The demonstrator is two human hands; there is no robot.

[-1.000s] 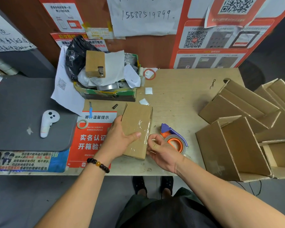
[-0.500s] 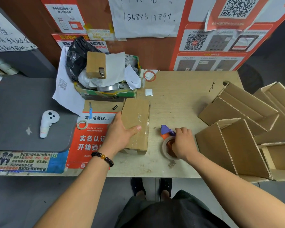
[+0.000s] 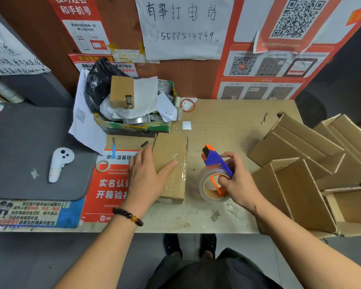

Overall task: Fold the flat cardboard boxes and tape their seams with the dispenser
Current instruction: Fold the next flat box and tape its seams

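Note:
A small folded cardboard box stands on the wooden table, with clear tape shining along its top. My left hand grips its left side, thumb lying across the top face. To the right, my right hand holds the purple and orange tape dispenser with its roll of clear tape, lifted a little off the table and tilted. The dispenser is apart from the box.
Several folded open cardboard boxes crowd the table's right end. A cluttered green tray sits at the back. A white controller lies on the grey mat at left. A small tape roll rests on the red poster.
My right hand left the box's edge, took hold of the dispenser and raised it off the table. My left hand stayed on the box.

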